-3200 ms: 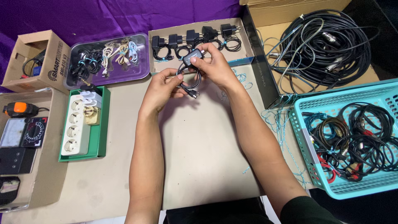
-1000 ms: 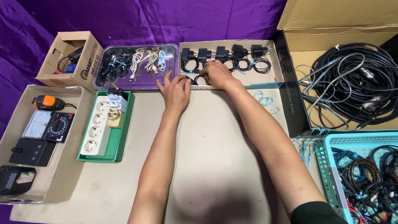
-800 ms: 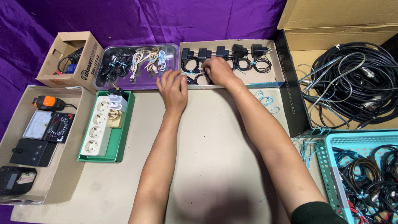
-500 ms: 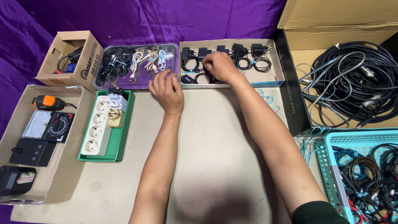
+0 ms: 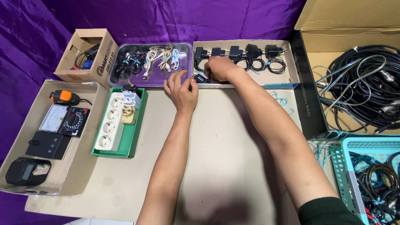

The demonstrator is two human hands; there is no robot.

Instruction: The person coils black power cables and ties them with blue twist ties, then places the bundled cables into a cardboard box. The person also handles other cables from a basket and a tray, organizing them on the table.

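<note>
My right hand (image 5: 220, 68) reaches into a shallow cardboard tray (image 5: 293, 66) and curls over the coiled cord of a small black power adapter (image 5: 201, 78) at the tray's front left. A row of several similar black adapters (image 5: 252, 51) with tied cords lies along the tray's back. My left hand (image 5: 181, 88) rests on the tan table just in front of the tray's left corner, fingers spread and holding nothing.
A metal tray (image 5: 186, 46) of coiled cables sits left of the cardboard tray. Further left are a small cardboard box (image 5: 102, 62), a green tray (image 5: 139, 125) with a white power strip (image 5: 109, 127), and a box with a multimeter (image 5: 66, 120). A big box of black cables (image 5: 366, 83) and a teal basket (image 5: 339, 156) stand right.
Both hands carried the adapter from mid-air down into the cardboard tray. In the last half second my left hand drew back onto the table and opened; my right hand stayed in the tray.
</note>
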